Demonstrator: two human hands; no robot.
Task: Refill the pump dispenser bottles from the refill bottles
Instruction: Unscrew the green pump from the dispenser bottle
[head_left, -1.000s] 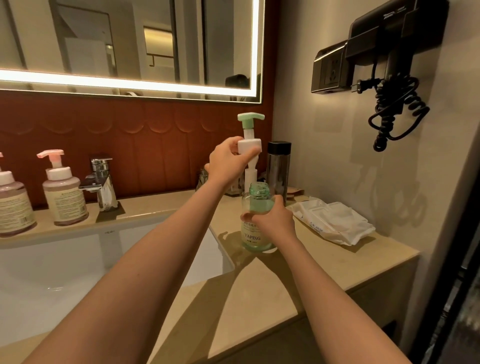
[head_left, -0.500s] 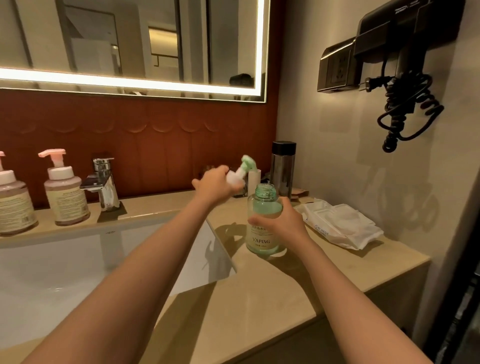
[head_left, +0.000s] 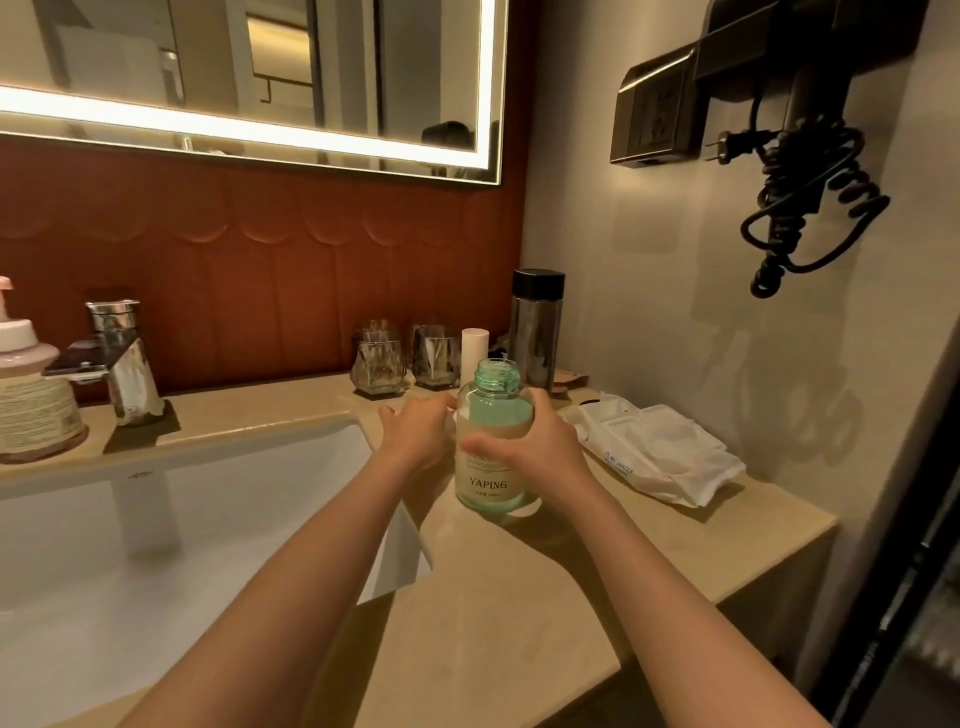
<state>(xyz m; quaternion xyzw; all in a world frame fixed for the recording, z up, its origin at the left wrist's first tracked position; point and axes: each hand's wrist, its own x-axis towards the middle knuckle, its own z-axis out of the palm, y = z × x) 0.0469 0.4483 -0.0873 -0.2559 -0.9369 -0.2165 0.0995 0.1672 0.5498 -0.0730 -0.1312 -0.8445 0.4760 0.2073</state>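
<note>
A clear dispenser bottle (head_left: 491, 470) labelled YAPING, part full of green liquid, stands upright on the beige counter (head_left: 519, 597) with its threaded neck open. My right hand (head_left: 530, 447) grips it round the middle. My left hand (head_left: 415, 434) is low on the counter just left of the bottle, its back towards me. It holds the removed pump head, of which only a white bit (head_left: 453, 415) shows between hand and bottle. A pink-topped pump dispenser (head_left: 28, 384) stands at the far left.
A white sink (head_left: 156, 530) lies left of my arms, with a chrome faucet (head_left: 122, 364) behind it. Two glasses (head_left: 376, 364), a white tube (head_left: 475, 343) and a dark flask (head_left: 537, 327) stand behind the bottle. A wipes pack (head_left: 660, 452) lies right; a hair dryer (head_left: 800, 156) hangs above.
My left hand lifted the pump head out of the bottle, swung it left and lowered it to the counter. My right hand kept its grip on the bottle.
</note>
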